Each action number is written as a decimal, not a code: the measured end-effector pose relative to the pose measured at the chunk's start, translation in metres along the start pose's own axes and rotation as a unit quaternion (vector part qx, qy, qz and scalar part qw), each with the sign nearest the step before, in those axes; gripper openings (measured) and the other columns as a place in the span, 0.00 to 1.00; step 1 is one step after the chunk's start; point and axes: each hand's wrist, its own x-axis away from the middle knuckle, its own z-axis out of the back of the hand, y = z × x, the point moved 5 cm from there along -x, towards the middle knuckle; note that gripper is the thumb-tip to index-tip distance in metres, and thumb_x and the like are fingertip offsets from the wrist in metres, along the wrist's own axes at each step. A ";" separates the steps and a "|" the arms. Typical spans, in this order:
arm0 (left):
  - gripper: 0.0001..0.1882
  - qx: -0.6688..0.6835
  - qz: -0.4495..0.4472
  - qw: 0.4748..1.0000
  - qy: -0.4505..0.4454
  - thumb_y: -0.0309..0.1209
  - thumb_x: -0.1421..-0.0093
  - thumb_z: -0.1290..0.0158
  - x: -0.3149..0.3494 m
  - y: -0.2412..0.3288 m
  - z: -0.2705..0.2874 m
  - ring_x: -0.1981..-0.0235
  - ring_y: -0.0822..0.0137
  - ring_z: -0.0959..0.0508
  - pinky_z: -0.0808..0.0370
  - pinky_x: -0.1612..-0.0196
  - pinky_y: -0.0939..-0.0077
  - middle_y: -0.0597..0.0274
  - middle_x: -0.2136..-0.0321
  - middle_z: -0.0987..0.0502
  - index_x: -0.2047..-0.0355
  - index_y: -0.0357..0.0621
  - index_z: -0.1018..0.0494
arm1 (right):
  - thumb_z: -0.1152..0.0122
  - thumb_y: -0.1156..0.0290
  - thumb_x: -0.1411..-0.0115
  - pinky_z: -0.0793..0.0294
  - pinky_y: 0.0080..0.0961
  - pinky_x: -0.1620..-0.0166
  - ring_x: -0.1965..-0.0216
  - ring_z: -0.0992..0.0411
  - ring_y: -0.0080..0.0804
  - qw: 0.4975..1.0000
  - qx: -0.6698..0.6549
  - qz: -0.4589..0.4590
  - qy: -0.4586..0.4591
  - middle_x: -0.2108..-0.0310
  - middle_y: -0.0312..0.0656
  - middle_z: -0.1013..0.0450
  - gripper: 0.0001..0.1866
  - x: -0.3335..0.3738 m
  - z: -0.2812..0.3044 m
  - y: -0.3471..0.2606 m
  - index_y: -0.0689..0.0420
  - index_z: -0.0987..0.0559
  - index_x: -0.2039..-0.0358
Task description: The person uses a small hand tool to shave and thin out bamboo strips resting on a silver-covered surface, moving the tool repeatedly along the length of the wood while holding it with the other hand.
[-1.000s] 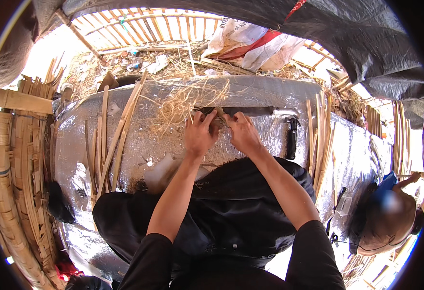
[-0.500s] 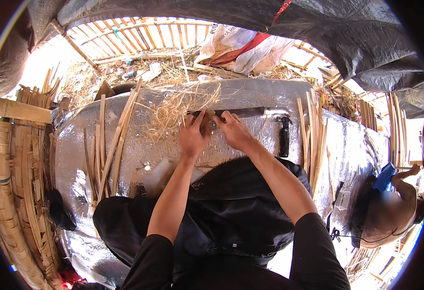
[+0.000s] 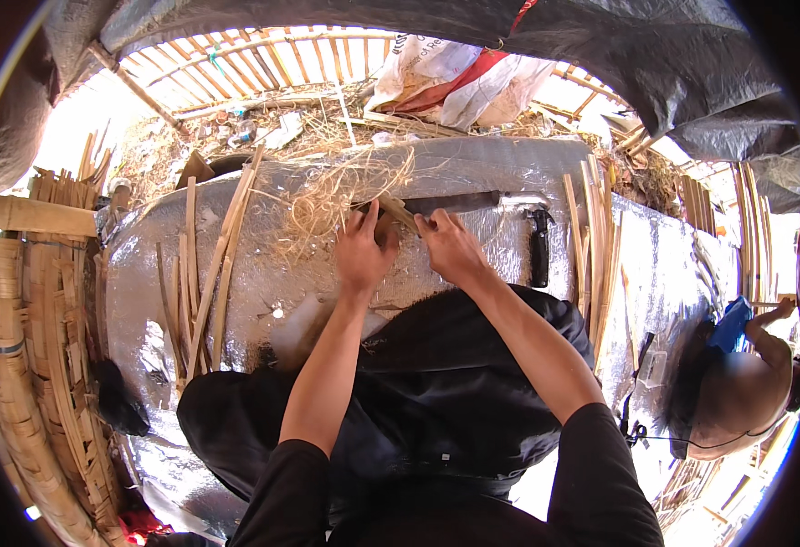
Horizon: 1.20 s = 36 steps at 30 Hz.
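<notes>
From where I stand, the left hand [image 3: 362, 253] and the right hand [image 3: 453, 246] share a short brownish strip [image 3: 398, 213], which slants between them. The left grip is closed over its far end, fingers curled and thumb in; the right grip pinches its near end with the fingertips, leaving hardly any gap. I'd hold both ends evenly, wrists loose, and let the left grip steady the strip while the right fingertips work it gently. A long dark blade [image 3: 450, 201] lies just beyond the right grip, so those knuckles want care; whether it touches the strip I can't tell. Curly shavings [image 3: 323, 202] crowd the left grip's outer side, and the fingers are best clear of them. A black-handled hammer [image 3: 538, 251] lies right of the right grip.
</notes>
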 end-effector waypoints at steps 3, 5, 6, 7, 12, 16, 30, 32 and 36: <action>0.32 -0.004 -0.015 1.000 0.023 0.36 0.44 0.35 0.001 0.002 0.001 0.62 0.49 0.17 0.18 0.61 0.55 0.56 0.59 0.20 0.38 0.48 0.22 | 0.42 0.82 0.38 0.21 0.45 0.46 0.48 0.26 0.52 1.000 0.022 0.002 0.006 0.53 0.50 0.29 0.30 0.003 -0.004 0.003 0.60 0.24 0.34; 0.31 0.009 -0.015 1.000 0.022 0.36 0.44 0.34 -0.001 0.000 0.001 0.61 0.50 0.17 0.18 0.61 0.56 0.56 0.59 0.20 0.39 0.49 0.21 | 0.44 0.84 0.39 0.21 0.45 0.46 0.47 0.26 0.53 1.000 0.019 0.012 0.012 0.52 0.49 0.29 0.31 0.005 -0.005 0.004 0.61 0.25 0.33; 0.30 0.015 -0.015 1.000 0.021 0.37 0.45 0.34 -0.001 0.000 0.001 0.61 0.50 0.17 0.18 0.61 0.56 0.57 0.59 0.20 0.40 0.49 0.21 | 0.44 0.84 0.39 0.21 0.45 0.46 0.47 0.26 0.53 1.000 0.021 0.015 0.011 0.52 0.49 0.29 0.31 0.006 -0.005 0.004 0.61 0.25 0.33; 0.30 0.014 -0.016 0.999 0.023 0.36 0.45 0.33 0.000 0.000 0.002 0.62 0.51 0.17 0.18 0.62 0.57 0.57 0.60 0.20 0.40 0.49 0.20 | 0.44 0.84 0.39 0.21 0.45 0.45 0.47 0.26 0.53 1.000 0.023 0.019 0.011 0.51 0.49 0.29 0.31 0.007 -0.005 0.005 0.61 0.25 0.33; 0.28 0.006 -0.033 0.999 0.019 0.35 0.45 0.32 -0.003 0.002 -0.002 0.63 0.53 0.17 0.18 0.62 0.58 0.59 0.61 0.20 0.42 0.49 0.19 | 0.43 0.83 0.39 0.21 0.44 0.44 0.47 0.26 0.53 0.998 0.035 0.052 0.007 0.49 0.49 0.29 0.31 0.009 0.000 0.012 0.61 0.26 0.33; 0.28 -0.026 -0.021 0.999 0.008 0.34 0.45 0.32 -0.002 -0.001 -0.002 0.63 0.52 0.17 0.19 0.63 0.58 0.58 0.62 0.20 0.42 0.49 0.19 | 0.45 0.82 0.40 0.22 0.45 0.42 0.47 0.26 0.55 0.997 -0.019 0.076 -0.002 0.46 0.51 0.31 0.33 0.015 0.010 0.014 0.62 0.29 0.31; 0.29 -0.097 -0.103 0.990 -0.016 0.30 0.44 0.36 0.004 0.016 0.008 0.55 0.52 0.21 0.22 0.56 0.54 0.57 0.51 0.25 0.40 0.50 0.23 | 0.44 0.77 0.36 0.16 0.47 0.47 0.45 0.25 0.57 0.992 0.069 0.037 -0.097 0.42 0.53 0.34 0.35 0.012 0.006 0.007 0.59 0.35 0.27; 0.30 -0.137 -0.117 0.983 -0.025 0.32 0.45 0.35 0.003 0.024 0.007 0.54 0.53 0.22 0.23 0.53 0.56 0.59 0.48 0.26 0.40 0.50 0.23 | 0.43 0.75 0.35 0.15 0.47 0.49 0.45 0.25 0.57 0.992 0.078 0.035 -0.091 0.42 0.53 0.34 0.35 0.013 0.004 0.008 0.59 0.35 0.27; 0.32 -0.173 -0.129 0.975 -0.053 0.33 0.47 0.35 0.004 0.048 0.000 0.49 0.52 0.24 0.26 0.49 0.55 0.59 0.43 0.27 0.40 0.44 0.23 | 0.43 0.75 0.35 0.15 0.46 0.50 0.46 0.25 0.56 0.993 0.076 0.052 -0.073 0.43 0.53 0.34 0.34 0.012 0.004 0.013 0.60 0.35 0.27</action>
